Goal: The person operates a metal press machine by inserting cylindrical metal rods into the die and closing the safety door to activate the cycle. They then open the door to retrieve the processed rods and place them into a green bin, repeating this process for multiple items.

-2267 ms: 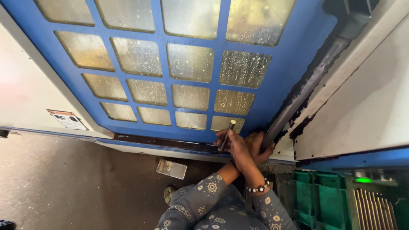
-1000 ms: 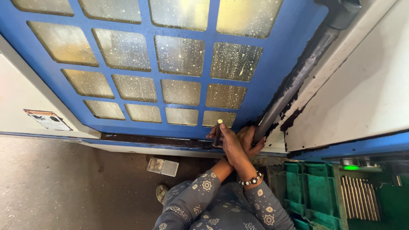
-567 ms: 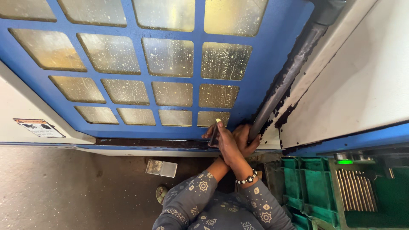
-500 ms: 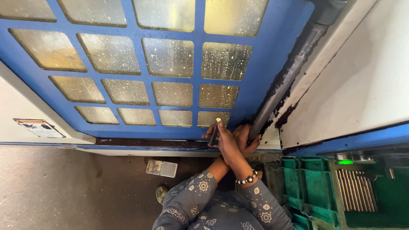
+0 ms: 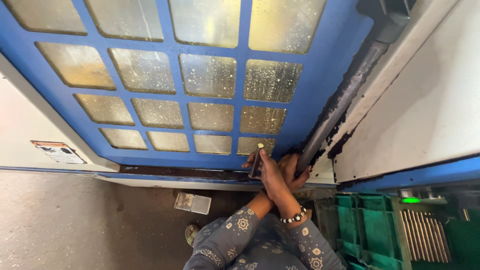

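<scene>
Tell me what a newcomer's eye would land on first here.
The big blue door with its grid of spattered yellowish window panes fills the upper view. At its lower edge, the right hand grips a thin dark tool, with the left hand beside it by the grimy black bar. Green crates sit bottom right.

Blue door (image 5: 320,105) and dark handle bar (image 5: 345,95) hem both hands; floor (image 5: 75,225) open.

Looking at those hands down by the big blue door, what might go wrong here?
The hands overlap: the left hand lies by the dark door handle at the door's edge, so the fingers might get pinched. The right hand grips a thin dark tool against the blue door; it might slip. The flat item on the floor might trip a foot.
</scene>
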